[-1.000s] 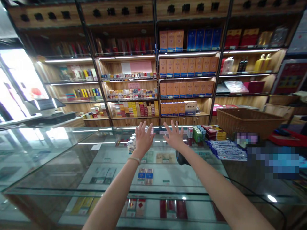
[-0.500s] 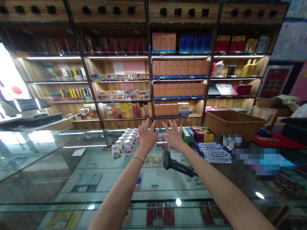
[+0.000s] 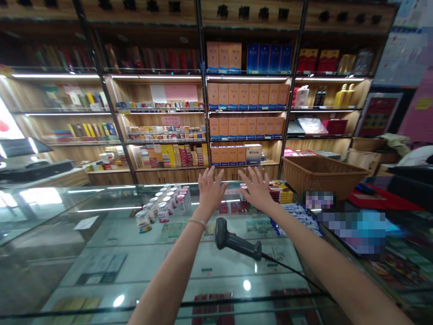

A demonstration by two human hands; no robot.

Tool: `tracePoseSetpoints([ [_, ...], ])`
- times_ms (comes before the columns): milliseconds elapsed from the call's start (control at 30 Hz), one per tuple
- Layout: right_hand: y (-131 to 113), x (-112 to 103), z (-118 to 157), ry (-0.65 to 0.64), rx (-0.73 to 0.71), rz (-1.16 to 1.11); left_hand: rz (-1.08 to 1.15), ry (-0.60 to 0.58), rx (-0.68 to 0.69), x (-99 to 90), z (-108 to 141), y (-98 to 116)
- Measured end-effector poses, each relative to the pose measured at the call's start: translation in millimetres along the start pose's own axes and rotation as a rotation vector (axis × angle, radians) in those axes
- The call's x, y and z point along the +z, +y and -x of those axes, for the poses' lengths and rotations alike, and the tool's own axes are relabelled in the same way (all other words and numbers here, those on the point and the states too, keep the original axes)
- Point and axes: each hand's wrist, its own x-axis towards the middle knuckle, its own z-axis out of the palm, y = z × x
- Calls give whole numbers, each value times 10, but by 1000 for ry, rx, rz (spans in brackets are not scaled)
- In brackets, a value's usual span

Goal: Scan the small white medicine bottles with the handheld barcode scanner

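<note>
Both of my arms reach forward over a glass display counter. My left hand has its fingers spread and holds nothing; a pale band circles its wrist. To its left stand several small jars with white lids, in rows. My right hand is also spread and bare, and it partly hides a light-lidded container behind its fingertips. Between my forearms a black handheld barcode scanner lies on the glass, its cable running right under my right arm. Blue-and-white packets lie beside my right forearm.
A brown wicker basket stands on the right of the counter, with yellow-and-red packs near it. A white paper lies at left. Lit wooden shelves with orange boxes line the back wall. Part of the right side is pixelated.
My hands have moved slightly apart, the right one shifting right over the small green and blue containers. The view has turned, so the counter goods and scanner appear further left.
</note>
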Motion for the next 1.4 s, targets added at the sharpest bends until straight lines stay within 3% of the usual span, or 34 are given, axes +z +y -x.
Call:
tracePoseSetpoints([
  [167,101,44,-50,18,18,34,27,0,15,103,-108,43],
  [600,341,266,-209,12,104,-1,20,-134,55,374,-385,95],
  [933,475,561,-153,-71,115,-8,15,-263,120,644,-340,132],
  [1400,365,623,-59,-230,59,-28,2,-533,178,813,-194,206],
])
